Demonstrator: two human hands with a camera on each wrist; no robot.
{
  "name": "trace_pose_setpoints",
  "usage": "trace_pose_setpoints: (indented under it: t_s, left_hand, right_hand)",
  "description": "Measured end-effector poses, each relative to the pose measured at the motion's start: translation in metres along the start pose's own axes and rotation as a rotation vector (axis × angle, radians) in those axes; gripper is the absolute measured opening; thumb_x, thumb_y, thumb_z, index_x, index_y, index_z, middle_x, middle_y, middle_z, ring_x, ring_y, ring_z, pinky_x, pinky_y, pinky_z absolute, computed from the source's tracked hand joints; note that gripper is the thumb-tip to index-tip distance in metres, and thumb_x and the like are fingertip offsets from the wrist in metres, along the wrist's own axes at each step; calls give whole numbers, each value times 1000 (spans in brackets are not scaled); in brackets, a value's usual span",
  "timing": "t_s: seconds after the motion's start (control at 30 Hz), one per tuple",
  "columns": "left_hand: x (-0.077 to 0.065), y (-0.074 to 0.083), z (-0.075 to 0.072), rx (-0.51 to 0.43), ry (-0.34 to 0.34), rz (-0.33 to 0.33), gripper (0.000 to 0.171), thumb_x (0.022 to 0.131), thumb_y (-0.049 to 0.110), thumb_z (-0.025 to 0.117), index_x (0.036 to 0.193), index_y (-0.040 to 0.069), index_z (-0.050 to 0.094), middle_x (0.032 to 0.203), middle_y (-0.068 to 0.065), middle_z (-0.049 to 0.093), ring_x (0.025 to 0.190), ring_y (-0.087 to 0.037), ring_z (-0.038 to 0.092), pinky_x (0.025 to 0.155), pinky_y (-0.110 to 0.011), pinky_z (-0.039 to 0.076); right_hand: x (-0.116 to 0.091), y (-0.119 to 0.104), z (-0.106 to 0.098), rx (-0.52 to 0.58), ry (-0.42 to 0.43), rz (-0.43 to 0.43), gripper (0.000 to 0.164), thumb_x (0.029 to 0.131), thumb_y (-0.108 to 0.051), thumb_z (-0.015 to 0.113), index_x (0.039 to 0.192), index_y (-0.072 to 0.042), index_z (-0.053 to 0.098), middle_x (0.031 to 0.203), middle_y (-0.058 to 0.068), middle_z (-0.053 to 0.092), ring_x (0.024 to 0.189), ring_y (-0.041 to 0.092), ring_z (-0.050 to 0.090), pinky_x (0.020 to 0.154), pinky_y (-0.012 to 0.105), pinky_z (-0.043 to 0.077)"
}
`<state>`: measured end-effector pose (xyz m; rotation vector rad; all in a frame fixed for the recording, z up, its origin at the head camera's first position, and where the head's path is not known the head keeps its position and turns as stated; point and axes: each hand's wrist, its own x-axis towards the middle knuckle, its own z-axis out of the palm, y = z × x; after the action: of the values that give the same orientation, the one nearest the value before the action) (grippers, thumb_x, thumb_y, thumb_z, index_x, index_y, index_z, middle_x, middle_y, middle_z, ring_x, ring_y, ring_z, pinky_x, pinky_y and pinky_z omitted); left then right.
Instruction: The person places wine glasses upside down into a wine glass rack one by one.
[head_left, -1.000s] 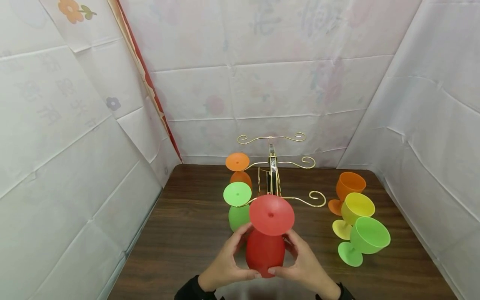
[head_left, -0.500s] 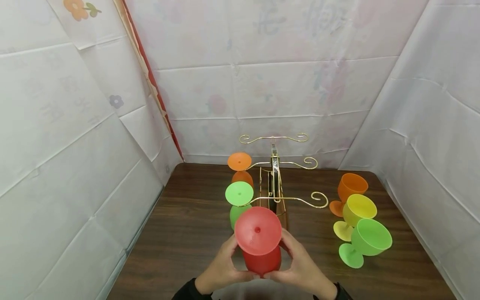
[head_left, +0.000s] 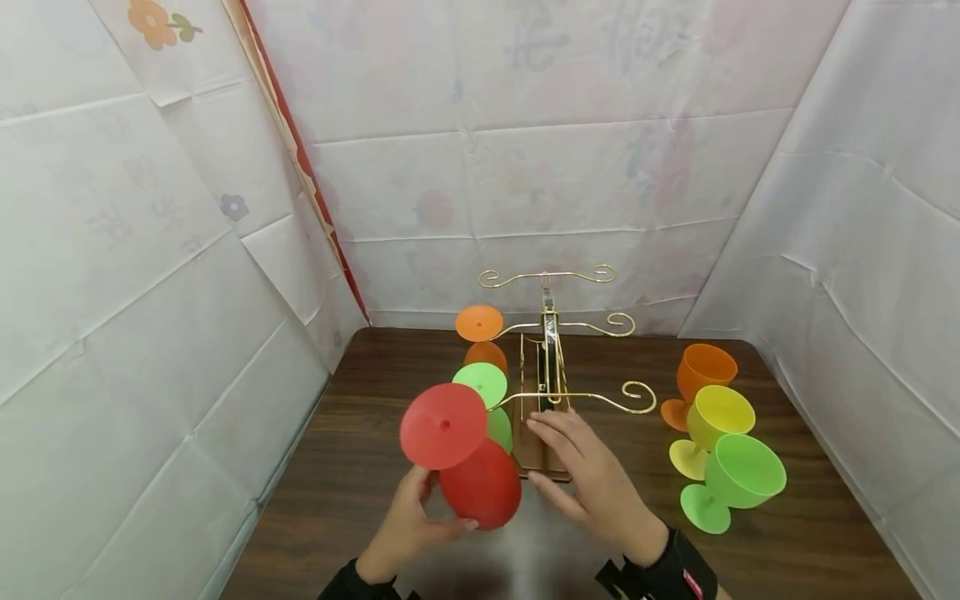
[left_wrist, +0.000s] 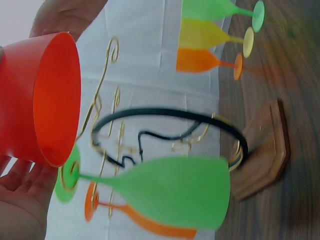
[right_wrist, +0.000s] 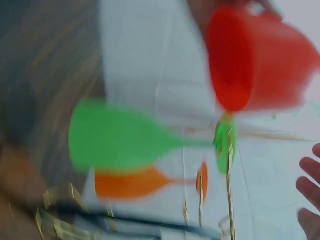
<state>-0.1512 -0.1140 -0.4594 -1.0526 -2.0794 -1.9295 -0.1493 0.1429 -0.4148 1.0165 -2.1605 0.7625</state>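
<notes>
A red goblet (head_left: pixel 482 490) was held upside down near the hung green goblet (left_wrist: pixel 175 192), pinched by the left grip (head_left: pixel 412 518). The right grip (head_left: pixel 596 483) was spread and empty. Goblets were seemingly being hung; next, the red foot (head_left: pixel 442 427) probably had to be slid into a free gold hook (head_left: pixel 637 387).

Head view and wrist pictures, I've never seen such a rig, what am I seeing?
No machine here, just a person working bare-handed. The head picture comes from a camera worn on the head; the sideways ones from a camera on each wrist. On the dark table stand a gold rack and, to its right, three upright goblets: orange, yellow and green. Another green goblet and another orange goblet hang upside down from the rack. The left hand has its grip on an upside-down red goblet; the right hand holds nothing.
</notes>
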Motion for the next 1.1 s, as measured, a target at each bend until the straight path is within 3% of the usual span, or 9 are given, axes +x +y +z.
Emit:
trace_pose_setpoints:
  t_s: [0.1, 0.2, 0.4, 0.6, 0.77, 0.93, 1.1]
  left_hand:
    - [-2, 1, -10, 48, 41, -15, 81, 72, -4, 77, 141, 6, 35, 130, -11, 50, 113, -18, 55, 90, -32, 50]
    - [-4, 0, -19, 78, 81, -43, 83, 72, -4, 77, 142, 9, 34, 131, -10, 50, 113, -17, 54, 90, -31, 50]
    - [-8, -2, -32, 102, 152, -151, 80, 74, -2, 76, 141, 15, 36, 129, -4, 52, 112, -14, 54, 89, -28, 50]
    - [-10, -4, -42, 129, 243, -200, 74, 72, -6, 76, 136, 9, 41, 126, -1, 53, 108, -13, 56, 85, -26, 51]
    - [-9, -14, -51, 177, 272, -249, 74, 73, -2, 77, 136, 10, 41, 126, -2, 52, 106, -10, 55, 84, -25, 51]
    - [-5, -26, -60, 216, 282, -297, 73, 75, 3, 77, 137, 10, 39, 126, -6, 51, 106, -9, 54, 86, -23, 50]
    - [0, -38, -67, 233, 293, -314, 73, 77, 6, 76, 139, 7, 36, 129, -9, 50, 109, -15, 52, 87, -22, 48]
  right_hand:
    - [5, 9, 4, -213, 3, 11, 46, 98, -36, 44, 127, -2, 55, 126, 11, 55, 116, 27, 51, 106, 46, 34]
    - [6, 19, 9, -307, -14, 46, 49, 99, -37, 38, 126, 1, 55, 125, 14, 55, 118, 30, 50, 101, 51, 38]
    - [4, 32, 18, -363, -19, 57, 54, 100, -39, 30, 123, 3, 56, 123, 17, 55, 114, 33, 52, 97, 55, 41]
    - [4, 36, 23, -376, -44, 69, 54, 100, -37, 29, 123, 4, 56, 122, 17, 55, 113, 32, 51, 98, 54, 40]
    - [2, 39, 27, -387, -33, 65, 46, 96, -29, 41, 123, 5, 56, 120, 18, 55, 111, 34, 52, 98, 54, 40]
    - [2, 41, 30, -417, -41, 70, 49, 82, -19, 61, 124, 5, 55, 118, 18, 55, 108, 34, 51, 96, 54, 41]
    - [3, 40, 32, -443, -35, 67, 50, 81, -19, 60, 124, 5, 56, 115, 18, 56, 105, 34, 52, 93, 55, 42]
